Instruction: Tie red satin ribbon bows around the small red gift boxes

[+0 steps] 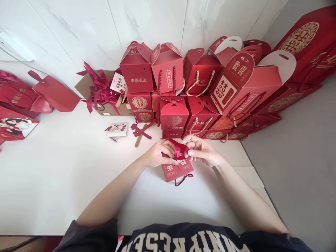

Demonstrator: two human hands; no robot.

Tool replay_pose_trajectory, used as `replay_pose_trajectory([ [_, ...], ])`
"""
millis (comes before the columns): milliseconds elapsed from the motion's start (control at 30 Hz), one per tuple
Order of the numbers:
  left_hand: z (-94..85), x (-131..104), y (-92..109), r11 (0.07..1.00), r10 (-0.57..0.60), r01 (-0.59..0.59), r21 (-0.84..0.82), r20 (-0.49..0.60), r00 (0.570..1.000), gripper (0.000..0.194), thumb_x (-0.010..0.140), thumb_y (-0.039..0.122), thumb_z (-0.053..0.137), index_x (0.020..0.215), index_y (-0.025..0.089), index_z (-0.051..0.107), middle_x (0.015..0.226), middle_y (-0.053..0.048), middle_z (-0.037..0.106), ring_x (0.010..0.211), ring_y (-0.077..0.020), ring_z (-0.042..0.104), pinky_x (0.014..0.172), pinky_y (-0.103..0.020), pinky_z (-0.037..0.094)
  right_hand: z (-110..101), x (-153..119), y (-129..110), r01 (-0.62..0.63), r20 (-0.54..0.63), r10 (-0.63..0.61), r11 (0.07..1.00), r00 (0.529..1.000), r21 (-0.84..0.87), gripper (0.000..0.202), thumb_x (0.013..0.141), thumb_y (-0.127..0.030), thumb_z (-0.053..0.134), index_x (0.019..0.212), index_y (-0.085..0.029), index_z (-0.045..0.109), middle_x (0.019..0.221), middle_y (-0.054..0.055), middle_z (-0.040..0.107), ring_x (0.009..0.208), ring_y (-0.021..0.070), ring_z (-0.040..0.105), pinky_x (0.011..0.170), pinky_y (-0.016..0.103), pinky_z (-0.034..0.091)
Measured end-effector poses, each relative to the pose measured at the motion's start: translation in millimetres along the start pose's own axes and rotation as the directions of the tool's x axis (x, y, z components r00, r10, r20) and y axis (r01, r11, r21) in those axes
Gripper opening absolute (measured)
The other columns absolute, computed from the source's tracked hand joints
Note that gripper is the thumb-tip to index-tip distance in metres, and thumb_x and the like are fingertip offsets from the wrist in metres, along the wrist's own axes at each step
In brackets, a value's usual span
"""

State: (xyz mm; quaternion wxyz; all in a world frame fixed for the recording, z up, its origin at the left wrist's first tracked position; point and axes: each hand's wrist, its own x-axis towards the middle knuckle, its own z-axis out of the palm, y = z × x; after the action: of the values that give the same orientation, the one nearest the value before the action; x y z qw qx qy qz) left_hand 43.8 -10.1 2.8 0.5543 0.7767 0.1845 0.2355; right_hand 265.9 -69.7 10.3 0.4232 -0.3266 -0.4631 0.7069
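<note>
A small red gift box [181, 170] with white lettering stands on the white table in front of me, a dark red cord handle [184, 179] looping out at its near side. Over its top, a shiny red ribbon [179, 148] is stretched between my two hands. The fingers of my left hand [161, 154] are closed on the ribbon's left part. My right hand [201, 151] pinches the ribbon's right part between thumb and fingers. Part of the box top is hidden beneath the ribbon and fingers.
Stacked red gift boxes [174, 119] stand behind my hands against the tiled wall. Left of them, a cardboard box [115, 110] holds red ribbon bows [105, 89]. A white card [117, 129] and red tags [141, 131] lie nearby. More red bags [56, 92] are at far left.
</note>
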Motion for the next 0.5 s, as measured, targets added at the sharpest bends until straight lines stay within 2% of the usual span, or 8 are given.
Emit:
replay_pose_trajectory([
  [233, 0.3, 0.6, 3.7, 0.998, -0.033, 0.033, -0.047, -0.010, 0.999, 0.021, 0.071, 0.034, 0.081, 0.061, 0.017, 0.073, 0.067, -0.007, 0.067, 0.093, -0.0216, 0.059, 0.084, -0.034, 0.050, -1.3, -4.9, -12.4, 0.113, 0.090, -0.105, 0.990, 0.990, -0.089, 0.026, 0.072, -0.030, 0.082, 0.081, -0.018, 0.061, 0.068, 0.003, 0.073, 0.051, 0.0105, 0.062, 0.048, 0.020, 0.047],
  [367, -0.2, 0.9, 8.2, 0.999, -0.037, 0.036, 0.002, 0.013, 0.999, 0.018, 0.072, 0.033, 0.080, 0.065, 0.018, 0.074, 0.073, -0.007, 0.069, 0.092, -0.0207, 0.061, 0.086, -0.035, 0.050, 14.8, 1.3, -23.5, 0.208, 0.153, -0.188, 0.970, 0.970, -0.126, 0.015, 0.074, -0.020, 0.080, 0.080, -0.017, 0.067, 0.073, 0.004, 0.075, 0.058, 0.0119, 0.067, 0.049, 0.020, 0.050],
  [500, 2.2, 0.8, 16.6, 0.993, -0.061, 0.062, 0.098, -0.015, 0.998, 0.015, 0.072, 0.032, 0.080, 0.074, 0.018, 0.075, 0.084, -0.005, 0.070, 0.092, -0.0207, 0.064, 0.085, -0.035, 0.052, 38.4, 14.8, -33.8, 0.229, 0.187, -0.184, 0.938, 0.965, -0.258, 0.012, 0.076, -0.020, 0.077, 0.086, -0.016, 0.070, 0.080, 0.004, 0.075, 0.069, 0.0144, 0.070, 0.061, 0.025, 0.057],
])
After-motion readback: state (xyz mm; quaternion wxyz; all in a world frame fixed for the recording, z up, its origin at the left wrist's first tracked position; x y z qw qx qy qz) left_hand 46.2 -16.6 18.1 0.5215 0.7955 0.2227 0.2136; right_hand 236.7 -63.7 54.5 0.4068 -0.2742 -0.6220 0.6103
